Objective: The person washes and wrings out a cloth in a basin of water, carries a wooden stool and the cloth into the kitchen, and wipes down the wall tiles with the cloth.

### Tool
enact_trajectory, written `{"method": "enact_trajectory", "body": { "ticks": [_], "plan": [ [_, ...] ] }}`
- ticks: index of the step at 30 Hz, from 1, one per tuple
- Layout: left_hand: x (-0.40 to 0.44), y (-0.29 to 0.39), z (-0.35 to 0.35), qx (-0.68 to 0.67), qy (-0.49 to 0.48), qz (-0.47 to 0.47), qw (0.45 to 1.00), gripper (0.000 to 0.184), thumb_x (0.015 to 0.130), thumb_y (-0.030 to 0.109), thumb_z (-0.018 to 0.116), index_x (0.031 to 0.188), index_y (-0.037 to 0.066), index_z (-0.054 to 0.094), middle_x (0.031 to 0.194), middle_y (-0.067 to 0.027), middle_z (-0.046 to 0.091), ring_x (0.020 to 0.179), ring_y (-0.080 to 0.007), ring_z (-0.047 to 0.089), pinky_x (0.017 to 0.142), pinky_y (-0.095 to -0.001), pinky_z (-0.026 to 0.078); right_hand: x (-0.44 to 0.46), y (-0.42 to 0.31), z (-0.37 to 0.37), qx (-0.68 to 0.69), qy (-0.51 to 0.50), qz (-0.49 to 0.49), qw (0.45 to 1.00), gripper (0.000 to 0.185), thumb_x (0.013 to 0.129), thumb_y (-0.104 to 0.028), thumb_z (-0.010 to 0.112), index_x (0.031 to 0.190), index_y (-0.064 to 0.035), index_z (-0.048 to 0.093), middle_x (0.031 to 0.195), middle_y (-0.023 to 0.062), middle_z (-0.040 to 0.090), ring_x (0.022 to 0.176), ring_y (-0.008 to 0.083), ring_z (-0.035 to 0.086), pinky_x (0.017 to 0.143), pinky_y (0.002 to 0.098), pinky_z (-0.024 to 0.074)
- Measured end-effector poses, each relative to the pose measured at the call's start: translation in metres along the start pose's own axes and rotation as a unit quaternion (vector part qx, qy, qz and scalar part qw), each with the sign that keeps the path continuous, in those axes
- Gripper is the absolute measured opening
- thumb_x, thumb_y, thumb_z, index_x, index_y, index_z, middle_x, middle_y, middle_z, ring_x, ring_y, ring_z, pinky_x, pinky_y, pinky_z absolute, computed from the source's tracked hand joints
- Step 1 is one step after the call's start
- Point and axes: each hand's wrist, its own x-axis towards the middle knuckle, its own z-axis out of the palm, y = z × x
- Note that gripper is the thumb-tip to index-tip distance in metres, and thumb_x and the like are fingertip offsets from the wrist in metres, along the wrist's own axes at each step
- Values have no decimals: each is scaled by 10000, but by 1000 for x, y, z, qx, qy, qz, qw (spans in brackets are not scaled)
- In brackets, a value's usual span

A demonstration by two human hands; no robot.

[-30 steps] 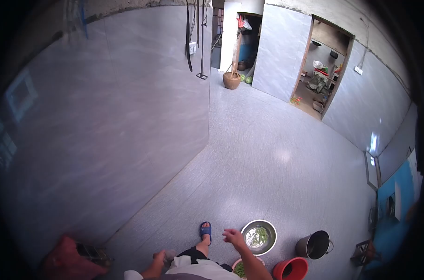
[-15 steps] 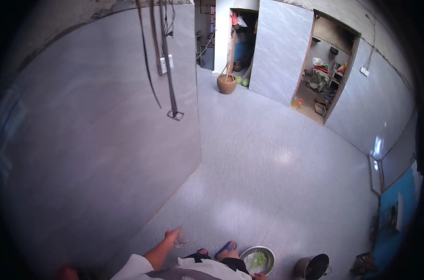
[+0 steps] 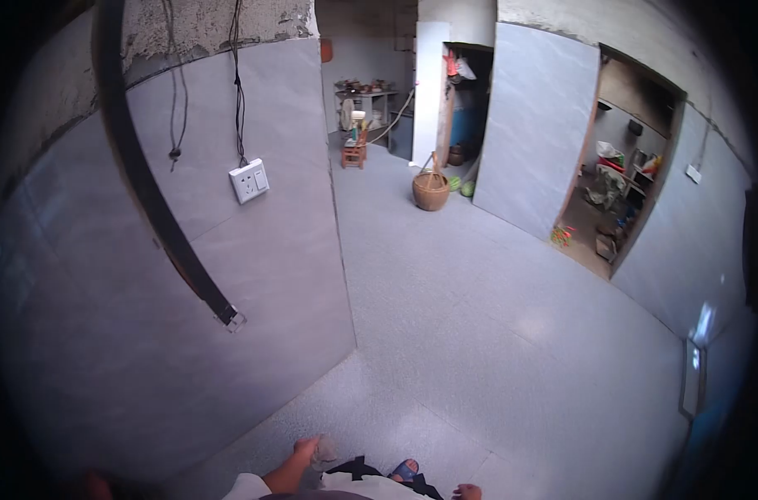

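Observation:
Low in the head view, my left hand [image 3: 305, 451] reaches forward, its fingers closed around a small greyish crumpled piece of cloth [image 3: 325, 452]. The cloth hangs above the grey floor, its exact kind hard to tell. At the bottom edge, further right, is my right hand [image 3: 467, 492]. It is partly cut off, and I see nothing in it; its fingers are too small and cropped to judge. Between the hands one foot in a blue sandal [image 3: 406, 469] shows.
A black belt [image 3: 164, 218] with a metal buckle hangs at the left, before a wall with a white socket [image 3: 249, 181]. Ahead on the floor [image 3: 445, 308] stand a wicker basket [image 3: 430, 192], green melons [image 3: 468, 189] and a small wooden stool [image 3: 354, 155]. A doorway opens at right.
My view has tilted up and moved forward to the hanging belt. The metal basin with greens and the bucket have dropped out of sight. My left hand still holds the cloth.

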Motion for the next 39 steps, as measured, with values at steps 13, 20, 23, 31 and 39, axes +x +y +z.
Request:
{"method": "enact_trajectory", "body": {
  "ticks": [13,20,23,31,39],
  "plan": [
    [31,17,82,-47,102,-74,991,331,750,202,692,937,-68,650,891,-148,669,747,-250,639,664,-401,512,175,-265,25,133,53,27,989,241,894,-171,548,1073,-13,583,884,145,651,659,260,655,572,355,574],
    [124,93,164,-51,43,-31,997,260,740,198,697,853,-33,666,824,-122,661,684,-207,618,625,-394,492,256,-188,2,-128,-112,-104,980,352,911,-250,559,1155,2,588,975,187,675,721,275,672,580,352,559],
    [123,164,185,33,-37,46,998,254,733,197,691,865,-19,671,837,-109,665,705,-197,620,644,-375,495,238,-226,-9,-13,-37,23,999,352,905,-242,568,1146,14,583,944,199,674,710,278,669,572,351,568],
    [137,264,228,60,-136,81,986,306,775,228,681,972,-5,674,924,-92,681,839,-204,650,730,-357,517,293,-218,2,-114,-57,-116,985,237,878,-181,571,925,15,696,868,133,693,788,227,640,690,365,513],
    [130,297,237,-242,-314,-4,918,347,891,303,596,1071,11,640,1002,-90,680,903,-252,662,799,-425,525,414,-273,29,-121,-101,-59,986,244,873,-218,563,885,-24,711,858,147,690,792,249,644,702,380,515]
  ]
}}
